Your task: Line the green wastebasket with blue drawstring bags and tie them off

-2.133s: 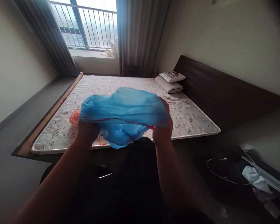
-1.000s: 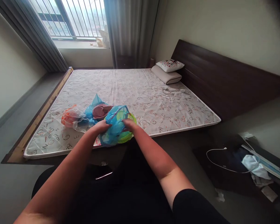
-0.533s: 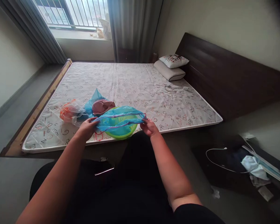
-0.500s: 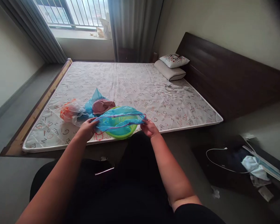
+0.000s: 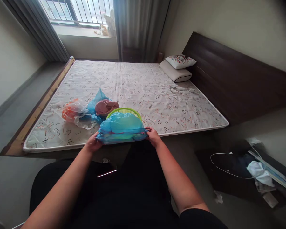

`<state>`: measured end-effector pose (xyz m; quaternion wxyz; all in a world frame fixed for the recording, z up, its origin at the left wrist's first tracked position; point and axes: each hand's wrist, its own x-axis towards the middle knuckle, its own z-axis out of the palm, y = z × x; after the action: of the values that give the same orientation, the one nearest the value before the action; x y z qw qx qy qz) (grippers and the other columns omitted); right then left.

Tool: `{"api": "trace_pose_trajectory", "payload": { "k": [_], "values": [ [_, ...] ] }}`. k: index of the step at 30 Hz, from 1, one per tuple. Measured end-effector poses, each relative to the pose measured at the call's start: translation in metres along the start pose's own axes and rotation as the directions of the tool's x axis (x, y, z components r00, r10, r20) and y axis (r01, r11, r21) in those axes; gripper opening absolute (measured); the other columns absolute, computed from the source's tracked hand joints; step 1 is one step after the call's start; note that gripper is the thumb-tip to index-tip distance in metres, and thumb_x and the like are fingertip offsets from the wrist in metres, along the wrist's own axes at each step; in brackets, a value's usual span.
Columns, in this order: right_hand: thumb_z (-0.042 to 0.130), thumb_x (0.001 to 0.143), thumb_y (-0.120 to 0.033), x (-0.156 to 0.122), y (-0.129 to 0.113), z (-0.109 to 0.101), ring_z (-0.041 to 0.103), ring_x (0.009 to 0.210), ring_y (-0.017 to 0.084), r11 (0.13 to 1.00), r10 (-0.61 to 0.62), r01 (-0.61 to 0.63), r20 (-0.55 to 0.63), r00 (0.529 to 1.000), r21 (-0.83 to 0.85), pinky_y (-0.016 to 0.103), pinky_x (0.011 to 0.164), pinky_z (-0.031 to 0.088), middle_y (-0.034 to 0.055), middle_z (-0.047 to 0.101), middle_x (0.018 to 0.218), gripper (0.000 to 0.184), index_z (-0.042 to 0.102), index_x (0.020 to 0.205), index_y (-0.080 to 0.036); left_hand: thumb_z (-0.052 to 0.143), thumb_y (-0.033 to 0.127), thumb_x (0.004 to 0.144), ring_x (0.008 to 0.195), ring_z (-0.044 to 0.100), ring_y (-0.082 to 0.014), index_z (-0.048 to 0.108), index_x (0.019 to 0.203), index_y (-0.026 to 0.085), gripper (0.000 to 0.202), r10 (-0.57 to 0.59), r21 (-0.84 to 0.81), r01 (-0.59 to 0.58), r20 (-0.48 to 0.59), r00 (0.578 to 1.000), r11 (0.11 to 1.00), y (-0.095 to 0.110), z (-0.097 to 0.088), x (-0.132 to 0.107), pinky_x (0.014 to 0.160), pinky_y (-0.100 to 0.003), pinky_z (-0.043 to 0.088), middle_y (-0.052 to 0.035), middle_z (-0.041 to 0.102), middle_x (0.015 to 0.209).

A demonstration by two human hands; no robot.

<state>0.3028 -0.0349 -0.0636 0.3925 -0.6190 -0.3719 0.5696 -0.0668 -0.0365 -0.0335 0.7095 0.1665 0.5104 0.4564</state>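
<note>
Blue plastic bag [image 5: 121, 129] over green basket [image 5: 124, 110], gripped by L hand [image 5: 93, 143], R hand [image 5: 153, 137]

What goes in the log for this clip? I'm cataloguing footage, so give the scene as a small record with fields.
left hand: grasps one side of a blue plastic bag
right hand: grasps the bag's other side
bag: over a lime-green plastic basket, whose rim shows beyond it
beside: pink cloth on a second blue bag; orange-and-clear plastic bag
surface: letter-printed mattress
</note>
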Motion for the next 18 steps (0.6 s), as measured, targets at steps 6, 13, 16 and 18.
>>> {"api": "trace_pose_trajectory", "payload": {
  "k": [6,13,16,18],
  "values": [
    [0.069,0.078,-0.025,0.025,0.002,0.000,0.069,0.099,0.020,0.971,-0.114,0.072,-0.180,0.977,-0.227,0.036,0.092,0.059,0.0074,0.071,0.112,0.020,0.065,0.097,-0.020,0.078,0.035,0.069,0.060,0.064,-0.0173,0.059,0.093,0.021,0.034,0.191,0.295,-0.091,-0.332,0.924,0.951,-0.006,-0.001,0.022,0.059,-0.032,0.056,-0.0006,0.065,0.074],
    [0.067,0.078,-0.022,0.011,-0.013,0.003,0.034,0.158,0.028,0.779,-0.455,0.395,-0.007,0.890,-0.487,0.047,0.130,0.030,0.0162,0.040,0.166,0.074,0.051,0.150,-0.020,0.073,0.035,0.062,0.078,0.065,-0.0154,0.063,0.107,0.018,0.049,0.453,0.444,-0.303,-0.282,0.846,0.843,0.011,-0.005,0.034,0.071,-0.025,0.052,-0.0044,0.071,0.093],
    [0.064,0.083,-0.021,-0.001,-0.022,0.011,0.020,0.164,0.029,0.526,-0.625,0.581,0.181,0.760,-0.621,0.052,0.134,0.021,0.0146,0.031,0.173,0.074,0.047,0.155,-0.021,0.074,0.033,0.059,0.098,0.069,-0.0200,0.065,0.118,0.017,0.062,0.546,0.514,-0.423,-0.108,0.831,0.746,0.017,-0.001,0.034,0.081,-0.026,0.053,-0.0126,0.072,0.119],
    [0.065,0.089,-0.026,-0.004,-0.029,0.019,0.019,0.165,0.032,0.431,-0.632,0.594,0.243,0.736,-0.679,0.055,0.133,0.022,0.0143,0.034,0.171,0.062,0.054,0.150,-0.022,0.075,0.036,0.061,0.104,0.069,-0.0225,0.067,0.122,0.017,0.065,0.555,0.545,-0.448,-0.038,0.831,0.708,0.019,0.002,0.034,0.085,-0.027,0.053,-0.0139,0.071,0.125]
  ]
}}
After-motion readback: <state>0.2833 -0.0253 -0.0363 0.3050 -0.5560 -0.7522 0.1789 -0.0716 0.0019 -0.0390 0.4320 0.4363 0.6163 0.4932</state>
